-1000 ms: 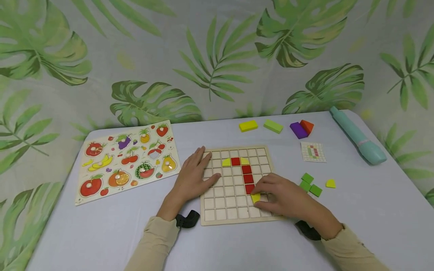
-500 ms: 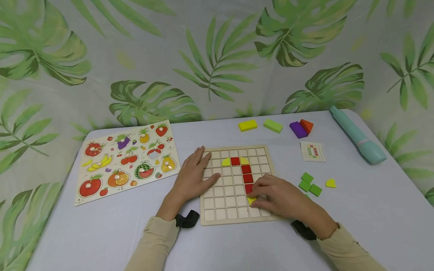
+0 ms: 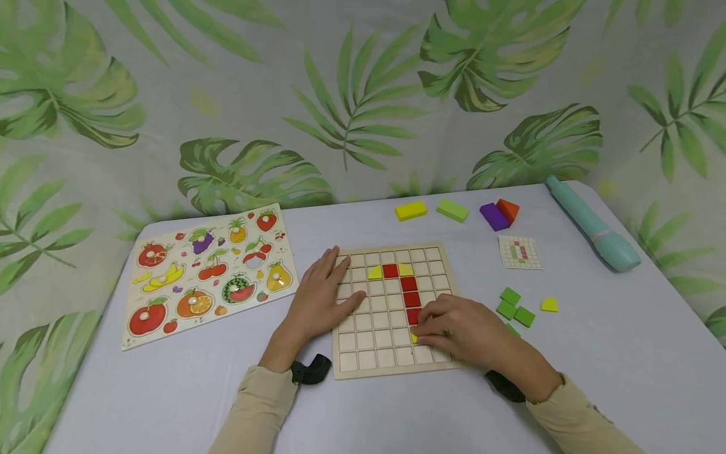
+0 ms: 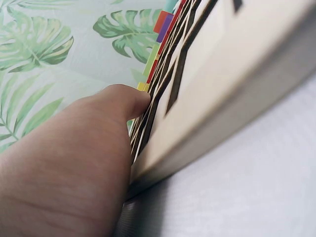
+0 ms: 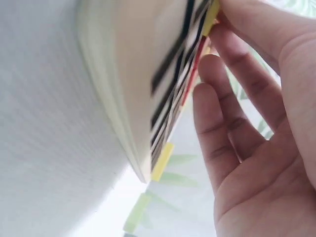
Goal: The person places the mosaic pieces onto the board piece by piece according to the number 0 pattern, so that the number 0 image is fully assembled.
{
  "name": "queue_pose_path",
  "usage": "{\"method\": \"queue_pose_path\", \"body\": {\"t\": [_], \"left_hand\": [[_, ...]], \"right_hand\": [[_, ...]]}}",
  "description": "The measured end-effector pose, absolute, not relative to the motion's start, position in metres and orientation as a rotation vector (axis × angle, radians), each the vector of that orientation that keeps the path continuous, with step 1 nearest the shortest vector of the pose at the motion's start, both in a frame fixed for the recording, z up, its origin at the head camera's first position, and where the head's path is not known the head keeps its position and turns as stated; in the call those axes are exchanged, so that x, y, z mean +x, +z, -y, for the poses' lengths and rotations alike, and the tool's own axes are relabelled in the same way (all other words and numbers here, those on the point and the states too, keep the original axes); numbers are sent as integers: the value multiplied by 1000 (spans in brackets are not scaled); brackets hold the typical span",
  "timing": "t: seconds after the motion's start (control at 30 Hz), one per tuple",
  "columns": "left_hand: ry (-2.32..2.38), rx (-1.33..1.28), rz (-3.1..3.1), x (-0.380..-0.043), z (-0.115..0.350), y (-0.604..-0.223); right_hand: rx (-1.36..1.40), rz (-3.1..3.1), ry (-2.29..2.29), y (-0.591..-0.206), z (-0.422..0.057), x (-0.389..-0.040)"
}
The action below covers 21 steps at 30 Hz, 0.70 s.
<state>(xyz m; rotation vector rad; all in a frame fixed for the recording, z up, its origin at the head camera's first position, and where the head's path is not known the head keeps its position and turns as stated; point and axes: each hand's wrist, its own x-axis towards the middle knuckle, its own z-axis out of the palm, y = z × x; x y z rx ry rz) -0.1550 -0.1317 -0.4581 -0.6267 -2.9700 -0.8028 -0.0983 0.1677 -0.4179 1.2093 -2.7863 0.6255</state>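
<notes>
A wooden grid board (image 3: 367, 360) lies in the middle of the table. My left hand (image 3: 319, 295) rests on its left edge, fingers extended, thumb reaching over the cells; the left wrist view shows the thumb (image 4: 136, 98) on the grid. My right hand (image 3: 467, 326) pinches a yellow tile (image 5: 211, 19) between thumb and index finger, just below a column of red tiles (image 3: 411, 299). In the head view the fingers mostly cover this tile. Farther up the board, another red tile (image 3: 390, 271) sits between a yellow tile (image 3: 375, 272) and a second yellow tile (image 3: 405, 269).
Several green tiles (image 3: 507, 309) and a yellow tile (image 3: 549, 305) lie right of the board. Behind them is a pattern card (image 3: 520, 253). Yellow (image 3: 411, 210), light green (image 3: 452, 210), purple (image 3: 495, 216) and orange blocks (image 3: 508, 211), a teal bottle-shaped object (image 3: 595, 224) and a fruit puzzle (image 3: 210, 277) surround it.
My right hand has shifted a little left with the yellow tile, bringing it under the lowest red tile. My left hand has stayed on the board. The head view has shifted slightly.
</notes>
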Motion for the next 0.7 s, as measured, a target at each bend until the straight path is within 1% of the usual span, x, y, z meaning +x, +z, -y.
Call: {"method": "queue_pose_path", "body": {"t": [0.33,0.7], "left_hand": [[-805,-624,2983,-154,132,-457],[-787,-632,2967,-154,132,-459]], "right_hand": [[1152,2800,624,-419,-175,-96],[903,2763,621,-410,-226,-100]]}}
